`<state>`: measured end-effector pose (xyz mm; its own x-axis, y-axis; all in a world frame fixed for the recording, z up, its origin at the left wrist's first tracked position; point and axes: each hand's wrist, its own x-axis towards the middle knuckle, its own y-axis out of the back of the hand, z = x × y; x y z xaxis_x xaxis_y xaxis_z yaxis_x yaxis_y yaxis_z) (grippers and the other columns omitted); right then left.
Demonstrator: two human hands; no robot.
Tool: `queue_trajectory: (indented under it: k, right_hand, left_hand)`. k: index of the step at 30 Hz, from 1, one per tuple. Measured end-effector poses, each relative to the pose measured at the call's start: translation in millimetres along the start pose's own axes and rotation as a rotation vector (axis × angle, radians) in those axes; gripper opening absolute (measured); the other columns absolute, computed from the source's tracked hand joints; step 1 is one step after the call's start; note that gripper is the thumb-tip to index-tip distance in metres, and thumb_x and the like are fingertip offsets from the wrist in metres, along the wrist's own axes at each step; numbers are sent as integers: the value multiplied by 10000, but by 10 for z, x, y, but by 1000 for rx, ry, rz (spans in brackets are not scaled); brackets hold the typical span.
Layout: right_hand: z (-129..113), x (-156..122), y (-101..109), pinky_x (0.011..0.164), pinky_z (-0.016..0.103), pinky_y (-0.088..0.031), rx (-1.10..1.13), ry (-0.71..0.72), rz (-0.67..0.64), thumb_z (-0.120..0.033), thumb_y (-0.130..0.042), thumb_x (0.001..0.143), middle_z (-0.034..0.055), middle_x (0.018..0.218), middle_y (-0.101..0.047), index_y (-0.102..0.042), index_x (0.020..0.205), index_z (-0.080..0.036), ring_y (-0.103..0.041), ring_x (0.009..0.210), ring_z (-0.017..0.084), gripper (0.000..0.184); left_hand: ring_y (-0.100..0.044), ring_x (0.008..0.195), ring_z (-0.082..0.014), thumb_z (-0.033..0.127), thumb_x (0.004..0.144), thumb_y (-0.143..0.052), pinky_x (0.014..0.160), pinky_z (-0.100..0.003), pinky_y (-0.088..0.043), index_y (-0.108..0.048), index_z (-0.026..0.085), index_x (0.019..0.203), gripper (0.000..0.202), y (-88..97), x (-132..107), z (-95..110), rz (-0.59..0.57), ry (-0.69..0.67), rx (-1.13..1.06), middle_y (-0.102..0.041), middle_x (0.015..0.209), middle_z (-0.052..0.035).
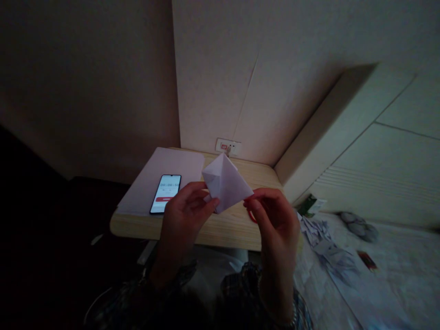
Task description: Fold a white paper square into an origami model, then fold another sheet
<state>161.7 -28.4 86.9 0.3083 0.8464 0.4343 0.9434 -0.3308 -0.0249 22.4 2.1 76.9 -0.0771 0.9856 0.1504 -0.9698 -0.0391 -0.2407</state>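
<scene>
A folded white paper piece (227, 182), pointed at the top, is held up above a small wooden table (227, 224). My left hand (184, 215) pinches its lower left edge with thumb and fingers closed. My right hand (275, 215) pinches its right corner, fingers curled. Something red shows just under my right hand, too hidden to name.
A phone (165, 193) with a lit timer screen lies on white paper sheets (165, 176) at the table's left. A wall socket (228, 146) sits behind. Several folded paper pieces (326, 247) lie on the bed at right, beside the headboard (360, 137).
</scene>
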Motion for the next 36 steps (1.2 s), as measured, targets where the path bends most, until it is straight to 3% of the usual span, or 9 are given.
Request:
queue_trajectory:
  k: [5,10,13,16,19,21,25,31,36]
  right_hand:
    - [9,1,-3,678,242,-467,36,57,-91,-151,-649,823,-38,771,-613,-633,825,-250,-577,737,118,101]
    - [40,39,-17,756,302,-458,-45,163,-137,-169,-656,802,-4,858,-574,-620,809,-244,-546,857,165,83]
    - [59,54,-18,786,323,-470,-48,151,-168,-194,-667,789,8,934,-559,-602,837,-251,-541,929,183,99]
    - [73,52,-16,771,311,-491,-2,163,-160,-183,-688,778,10,1037,-542,-580,993,-297,-539,986,183,265]
    - [71,40,17,832,345,-505,-41,269,-141,-173,-697,777,16,1206,-500,-529,1161,-367,-492,1144,210,463]
    - [56,33,64,903,389,-490,-131,321,-173,-186,-682,797,13,1280,-468,-566,1121,-365,-445,1230,234,388]
    - [9,36,189,971,429,-463,-282,341,-267,-210,-638,841,0,1316,-432,-632,860,-293,-440,1256,246,85]
    - [-4,56,298,1019,468,-409,-449,405,-333,-249,-636,853,-32,1374,-394,-677,824,-310,-397,1290,259,79]
    - [-24,42,271,1009,510,-391,-494,367,-267,-266,-649,843,-3,1312,-449,-653,787,-275,-440,1241,277,56]
  left_hand:
    - [-686,594,-114,115,636,-750,579,-182,-560,-484,224,866,369,-8,-30,60,24,-54,11,-680,680,75]
    - [-684,721,-104,118,727,-690,652,-149,-552,-608,199,780,127,-8,-103,105,-75,-146,138,-682,758,42]
    - [-679,750,-90,78,760,-641,702,-134,-543,-675,211,806,145,5,-111,108,-99,-180,194,-702,799,43]
    - [-676,774,-78,72,786,-618,721,-117,-528,-706,232,839,190,14,-103,110,-134,-184,231,-721,833,53]
    - [-669,799,-79,90,808,-608,734,-119,-518,-722,244,872,202,24,-108,120,-180,-176,259,-726,863,52]
    - [-662,809,-84,102,817,-603,731,-124,-513,-724,245,879,197,35,-120,133,-205,-183,277,-724,873,50]
    - [-643,816,-85,106,841,-574,726,-130,-494,-719,234,876,197,61,-139,170,-244,-221,339,-713,873,45]
    - [-630,881,-98,93,880,-511,785,-168,-475,-703,218,951,240,80,-138,154,-332,-304,402,-704,931,22]
    - [-634,913,-129,86,874,-518,807,-217,-484,-698,216,1005,258,85,-152,131,-395,-312,424,-700,977,-2]
